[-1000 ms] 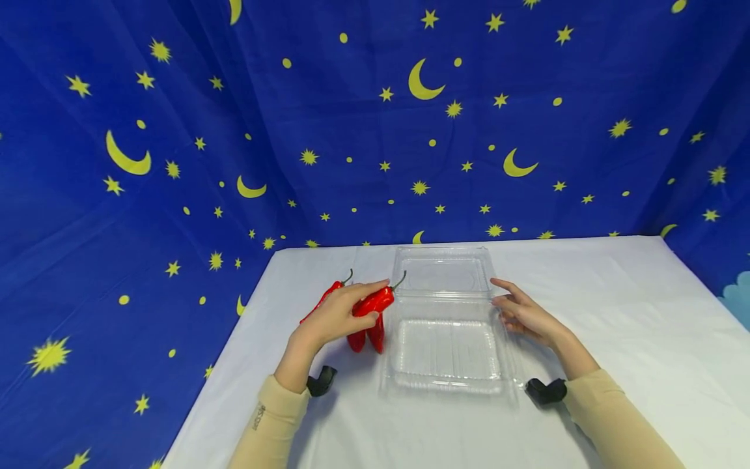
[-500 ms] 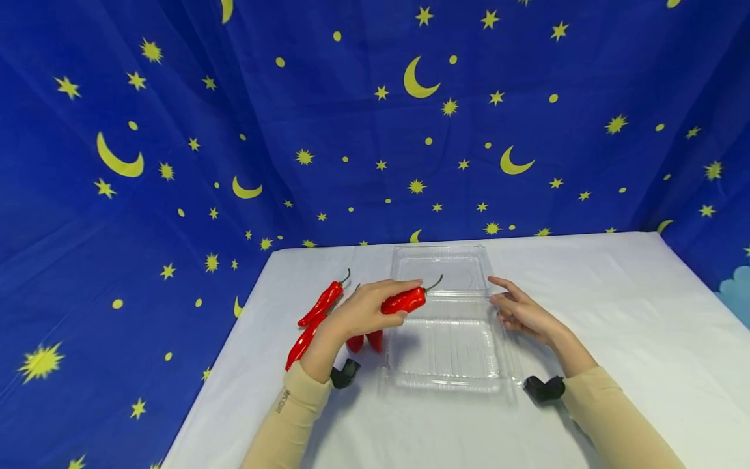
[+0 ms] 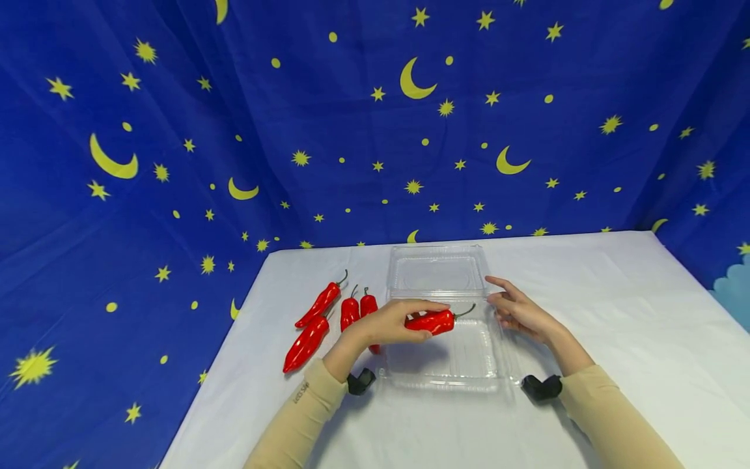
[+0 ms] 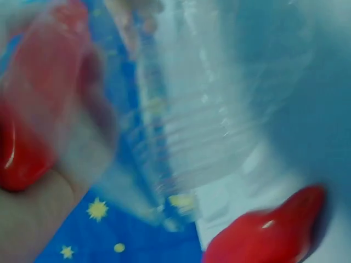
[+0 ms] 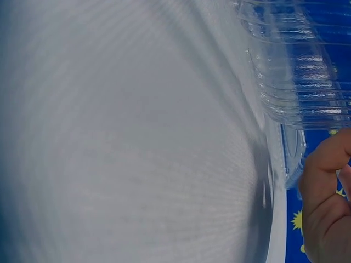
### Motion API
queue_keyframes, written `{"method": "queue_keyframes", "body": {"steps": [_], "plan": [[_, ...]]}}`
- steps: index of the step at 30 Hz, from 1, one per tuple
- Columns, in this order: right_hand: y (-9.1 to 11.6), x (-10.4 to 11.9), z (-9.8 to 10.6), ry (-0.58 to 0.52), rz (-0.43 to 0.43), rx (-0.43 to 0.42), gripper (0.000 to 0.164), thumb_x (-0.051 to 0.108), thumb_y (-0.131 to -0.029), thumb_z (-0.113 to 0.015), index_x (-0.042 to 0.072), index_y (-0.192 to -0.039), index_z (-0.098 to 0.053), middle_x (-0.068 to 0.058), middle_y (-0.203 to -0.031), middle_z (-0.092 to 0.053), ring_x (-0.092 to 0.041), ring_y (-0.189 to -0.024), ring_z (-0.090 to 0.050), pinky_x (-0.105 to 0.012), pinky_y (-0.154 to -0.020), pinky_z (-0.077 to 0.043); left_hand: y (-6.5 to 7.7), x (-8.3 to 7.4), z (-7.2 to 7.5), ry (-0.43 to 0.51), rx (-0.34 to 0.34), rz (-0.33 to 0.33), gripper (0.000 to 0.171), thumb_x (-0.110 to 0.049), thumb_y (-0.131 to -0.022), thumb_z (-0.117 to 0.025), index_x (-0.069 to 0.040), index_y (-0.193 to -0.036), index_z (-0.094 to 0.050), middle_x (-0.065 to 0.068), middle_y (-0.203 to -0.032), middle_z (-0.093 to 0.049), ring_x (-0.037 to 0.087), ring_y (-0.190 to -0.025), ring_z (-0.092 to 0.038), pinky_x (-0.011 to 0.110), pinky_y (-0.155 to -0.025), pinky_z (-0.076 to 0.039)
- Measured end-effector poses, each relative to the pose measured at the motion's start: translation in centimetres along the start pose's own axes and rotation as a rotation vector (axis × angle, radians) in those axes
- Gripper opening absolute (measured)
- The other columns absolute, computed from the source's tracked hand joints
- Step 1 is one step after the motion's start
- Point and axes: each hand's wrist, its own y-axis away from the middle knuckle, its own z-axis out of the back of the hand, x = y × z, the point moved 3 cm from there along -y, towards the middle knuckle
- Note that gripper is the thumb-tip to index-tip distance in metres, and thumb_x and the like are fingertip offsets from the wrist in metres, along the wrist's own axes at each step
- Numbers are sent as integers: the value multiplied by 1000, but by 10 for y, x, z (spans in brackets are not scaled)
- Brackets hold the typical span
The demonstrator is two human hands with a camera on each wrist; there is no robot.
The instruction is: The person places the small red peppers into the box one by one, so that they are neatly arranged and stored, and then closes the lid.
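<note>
A glossy red chili pepper (image 3: 432,322) with a green stem is held between the thumb and fingers of my left hand (image 3: 389,324), above the near half of a clear plastic clamshell box (image 3: 448,374). The left wrist view, blurred, shows the same held pepper (image 4: 41,93) against the palm. The box lies unfolded, its lid (image 3: 436,270) toward the back. Beside the box's right edge, near the hinge, my right hand (image 3: 518,311) has its index finger extended and the others loosely bent. Whether it touches the plastic is hard to tell.
Several other red peppers lie left of the box, among them one near the back (image 3: 319,305) and one nearer the front (image 3: 306,344). White cloth covers the table (image 3: 586,273). A blue curtain (image 3: 351,98) with moons and stars hangs behind and at the sides.
My left hand has carried the pepper rightward from the pile until it is over the box's near half. The remaining peppers have come into fuller view. My right hand stays nearly still.
</note>
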Motion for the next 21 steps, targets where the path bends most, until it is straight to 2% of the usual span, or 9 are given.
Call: {"method": "queue_keyframes", "body": {"steps": [5, 9, 14, 21], "plan": [[0, 1, 0, 0, 7, 0, 69, 23, -98, -51, 14, -152, -9, -18, -116, -35, -6, -65, -44, -19, -52, -42, -4, 7, -15, 58, 48, -8, 53, -21, -87, -68, -22, -137, -51, -7, -128, -54, 8, -103, -50, 23, -86, -45], [1, 2, 1, -4, 3, -3, 68, 23, -98, -51, 14, -152, -10, -18, -117, -34, -7, -65, -44, -19, -52, -42, -8, 9, -26, 58, 87, -10, 53, -20, -87, -69, -22, -137, -52, -8, -130, -53, 6, -105, -50, 22, -88, -44], [1, 3, 1, -3, 2, 0, 68, 22, -98, -51, 13, -152, -10, -17, -114, -35, -7, -65, -44, -18, -53, -42, -12, 8, -37, 1, 141, -21, 53, -18, -87, -69, -20, -136, -51, -6, -129, -54, 4, -104, -50, 19, -87, -43], [2, 1, -1, -11, 8, 15, 67, 20, -98, -51, 12, -151, -11, -12, -96, -39, -8, -62, -43, -18, -52, -41, -15, 11, -51, -68, 213, -20, 52, -15, -86, -68, -19, -135, -52, -6, -126, -55, 2, -104, -49, 17, -89, -40]]}}
